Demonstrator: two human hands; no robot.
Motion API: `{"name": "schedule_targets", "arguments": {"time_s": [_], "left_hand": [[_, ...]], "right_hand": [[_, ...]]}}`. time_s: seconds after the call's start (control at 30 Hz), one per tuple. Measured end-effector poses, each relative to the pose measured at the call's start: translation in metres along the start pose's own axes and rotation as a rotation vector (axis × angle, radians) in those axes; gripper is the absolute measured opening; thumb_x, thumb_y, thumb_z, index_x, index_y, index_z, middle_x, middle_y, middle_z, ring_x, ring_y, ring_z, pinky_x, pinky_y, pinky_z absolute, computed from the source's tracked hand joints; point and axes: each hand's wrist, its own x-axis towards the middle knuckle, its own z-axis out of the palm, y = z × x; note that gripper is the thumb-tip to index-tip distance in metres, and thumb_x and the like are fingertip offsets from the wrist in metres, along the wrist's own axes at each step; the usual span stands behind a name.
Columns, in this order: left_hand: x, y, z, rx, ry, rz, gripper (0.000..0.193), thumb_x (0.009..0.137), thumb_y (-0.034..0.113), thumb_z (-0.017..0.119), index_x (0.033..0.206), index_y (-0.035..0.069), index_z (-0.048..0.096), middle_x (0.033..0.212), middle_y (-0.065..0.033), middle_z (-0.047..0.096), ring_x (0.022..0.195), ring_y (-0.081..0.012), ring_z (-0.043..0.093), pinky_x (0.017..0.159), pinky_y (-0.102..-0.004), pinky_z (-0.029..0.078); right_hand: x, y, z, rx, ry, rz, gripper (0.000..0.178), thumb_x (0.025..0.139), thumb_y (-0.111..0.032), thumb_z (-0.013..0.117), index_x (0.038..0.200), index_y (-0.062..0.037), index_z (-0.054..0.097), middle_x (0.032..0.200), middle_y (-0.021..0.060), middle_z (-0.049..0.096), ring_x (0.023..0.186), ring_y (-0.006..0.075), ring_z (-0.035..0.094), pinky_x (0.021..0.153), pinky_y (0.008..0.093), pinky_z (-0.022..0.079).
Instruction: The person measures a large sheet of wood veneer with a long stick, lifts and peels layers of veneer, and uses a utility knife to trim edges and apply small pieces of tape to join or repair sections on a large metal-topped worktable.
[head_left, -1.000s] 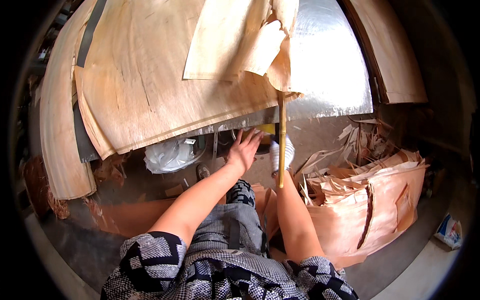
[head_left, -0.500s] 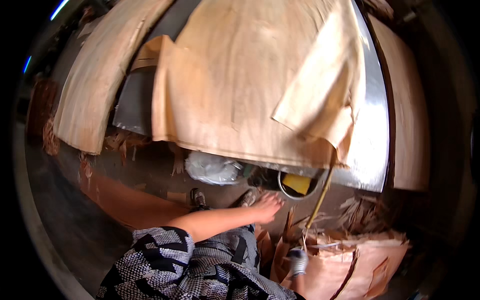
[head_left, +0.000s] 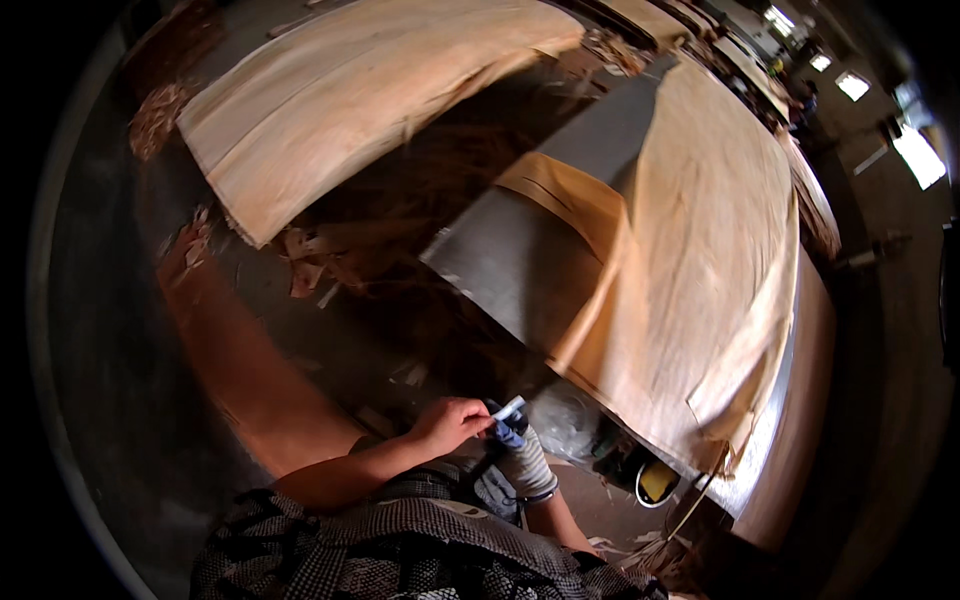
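Note:
Just in front of my body, my two hands meet. My bare left hand (head_left: 452, 426) is closed in a pinch at one end of a small pale flat piece (head_left: 508, 409), whose kind I cannot make out. Up against it is my right hand (head_left: 515, 452), in a striped grey-white glove with dark blue fingers. These gloved fingers look curled around the underside of the pale piece, though they are partly hidden. To the right of the hands, a large thin wood veneer sheet (head_left: 700, 230) lies over a dark metal-topped table (head_left: 510, 260), its near-left edge folded up.
A stack of veneer (head_left: 350, 110) stands at the far left. Beneath the table's near edge are a clear plastic bag (head_left: 565, 425) and a bucket with something yellow (head_left: 655, 482). Near it leans a thin stick (head_left: 692, 508). Veneer scraps (head_left: 320, 265) litter the floor; a reddish-brown strip (head_left: 255, 375) lies left.
The view has swung left. My hands, apart before with the right low by a veneer bundle, have come together at the small pale piece. My left fingers have closed from a spread.

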Motion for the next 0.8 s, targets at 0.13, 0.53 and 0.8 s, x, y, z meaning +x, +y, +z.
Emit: {"name": "schedule_targets", "arguments": {"time_s": [0.13, 0.53, 0.8], "left_hand": [[-0.006, -0.018, -0.086, 0.060, 0.257, 0.059, 0.012, 0.076, 0.012, 0.064, 0.070, 0.002, 0.060, 0.064, -0.0087, 0.059, 0.057, -0.0187, 0.058, 0.052, -0.0277, 0.043], [0.055, -0.121, -0.282, 0.593, 0.324, 0.004, 0.047, 0.071, 0.010, 0.063, 0.115, 0.006, 0.050, 0.114, -0.0140, 0.052, 0.107, -0.0337, 0.047, 0.090, -0.0432, 0.038], [0.061, -0.124, -0.388, 0.604, 0.164, -0.388, 0.034, 0.078, 0.015, 0.056, 0.111, 0.006, 0.055, 0.106, -0.0146, 0.057, 0.097, -0.0314, 0.053, 0.083, -0.0367, 0.043]], "right_hand": [[0.078, -0.008, 0.082, -0.070, -0.188, -0.105, 0.022, 0.075, -0.021, 0.066, 0.088, -0.0062, 0.056, 0.074, 0.0021, 0.058, 0.067, 0.0098, 0.053, 0.064, 0.0224, 0.042], [0.336, -0.030, 0.153, 0.136, 0.016, -0.024, 0.007, 0.080, -0.012, 0.060, 0.086, -0.0093, 0.057, 0.075, 0.0001, 0.058, 0.066, 0.0127, 0.055, 0.058, 0.0231, 0.046], [0.545, -0.003, 0.081, 0.002, 0.711, -0.395, 0.016, 0.083, -0.024, 0.059, 0.074, -0.0117, 0.055, 0.067, -0.0034, 0.050, 0.061, 0.0090, 0.043, 0.060, 0.0238, 0.040]]}}
